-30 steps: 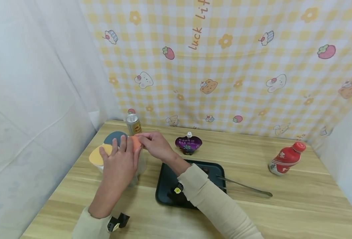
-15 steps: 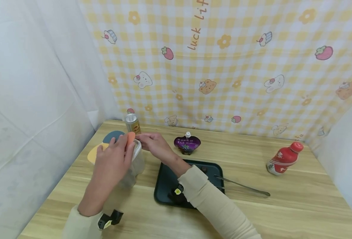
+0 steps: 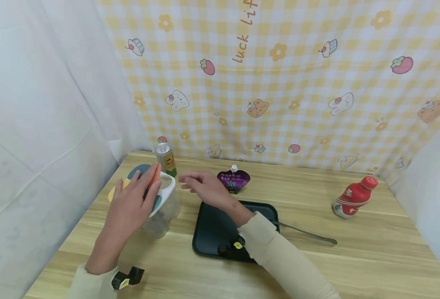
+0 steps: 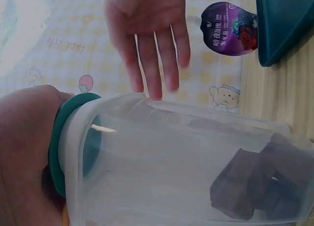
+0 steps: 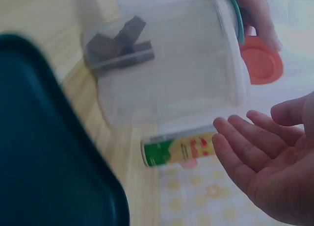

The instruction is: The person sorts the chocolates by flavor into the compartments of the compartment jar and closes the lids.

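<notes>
A clear storage canister (image 3: 169, 203) with a white rim and coloured flip lids stands at the table's left. Its orange lid (image 3: 155, 173) is tipped up, exposing a round opening (image 3: 165, 181); the yellow lid (image 3: 111, 193) and blue lid (image 3: 139, 169) lie flat. My left hand (image 3: 130, 203) rests across the lids with long fingers, forefinger and thumb beside the raised orange lid. Dark brown chunks (image 4: 240, 182) lie at the canister's bottom in the left wrist view. My right hand (image 5: 274, 162) is just right of the canister, fingers loosely extended, nothing in it.
A green-and-gold can (image 3: 166, 160) stands behind the canister. A dark tray (image 3: 209, 228) lies under my right forearm, with a metal utensil (image 3: 309, 234) across its right edge. A purple spouted pouch (image 3: 233, 180) stands behind it; a red bottle (image 3: 354, 197) is far right.
The orange lid has gone from flat to tipped up, uncovering the opening. My right hand has let go of its edge and drawn right; my left hand has shifted slightly left and down.
</notes>
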{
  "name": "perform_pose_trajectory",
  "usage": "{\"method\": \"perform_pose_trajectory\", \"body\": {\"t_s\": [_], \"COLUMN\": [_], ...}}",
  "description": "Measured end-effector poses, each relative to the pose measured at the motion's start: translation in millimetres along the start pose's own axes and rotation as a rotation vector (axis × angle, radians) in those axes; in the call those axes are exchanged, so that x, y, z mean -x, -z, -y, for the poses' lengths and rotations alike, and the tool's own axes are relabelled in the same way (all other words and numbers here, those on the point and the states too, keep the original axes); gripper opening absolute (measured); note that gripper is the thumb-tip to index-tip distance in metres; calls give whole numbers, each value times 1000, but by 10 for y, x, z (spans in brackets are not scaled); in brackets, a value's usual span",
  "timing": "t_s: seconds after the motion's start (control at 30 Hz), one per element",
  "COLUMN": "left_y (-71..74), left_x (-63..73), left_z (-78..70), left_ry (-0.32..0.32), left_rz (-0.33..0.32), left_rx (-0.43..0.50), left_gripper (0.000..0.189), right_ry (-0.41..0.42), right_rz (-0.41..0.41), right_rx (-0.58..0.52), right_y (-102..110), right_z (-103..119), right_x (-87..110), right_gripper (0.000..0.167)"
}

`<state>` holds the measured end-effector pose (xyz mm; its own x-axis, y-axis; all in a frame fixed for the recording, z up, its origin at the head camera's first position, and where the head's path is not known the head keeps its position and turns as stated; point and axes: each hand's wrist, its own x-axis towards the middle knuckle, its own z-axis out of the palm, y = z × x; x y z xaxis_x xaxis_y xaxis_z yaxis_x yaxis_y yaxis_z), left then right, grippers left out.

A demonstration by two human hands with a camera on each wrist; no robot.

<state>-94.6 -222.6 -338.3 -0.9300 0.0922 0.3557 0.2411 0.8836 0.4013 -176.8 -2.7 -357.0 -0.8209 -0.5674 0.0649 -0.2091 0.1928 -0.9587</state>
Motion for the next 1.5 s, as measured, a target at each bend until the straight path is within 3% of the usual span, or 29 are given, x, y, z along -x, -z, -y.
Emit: {"method": "perform_pose_trajectory", "body": {"t_s": [0.33,0.63,0.87,1.0,1.2,1.5], "left_y": [-62,-67,-69,-79,-96,-117], "left_x": [23,23,32,38,44,27], "left_z": [43,34,27,36,55,53], "left_ry": [-34,-38,-29,-41,-56,-50], "left_rz": [-73,-74,-68,-89,-111,-102], "left_rx": [-21,-45,-57,-53,-47,-51], "left_gripper": [52,52,53,52,51,52], "right_ry": [111,3,-19,-47,-91,-45], "right_rz": [-33,-119,-215,-194,-90,-66], "right_rx": [211,455,693,739,826,922], "right_y": [571,1195,1547,1689,1779,1797], "right_z": [-152,-441,-634,-748,-873,-998], "right_x": [761,1548,2034,2188,2306,2359], "right_gripper": [25,23,20,28,43,40]}}
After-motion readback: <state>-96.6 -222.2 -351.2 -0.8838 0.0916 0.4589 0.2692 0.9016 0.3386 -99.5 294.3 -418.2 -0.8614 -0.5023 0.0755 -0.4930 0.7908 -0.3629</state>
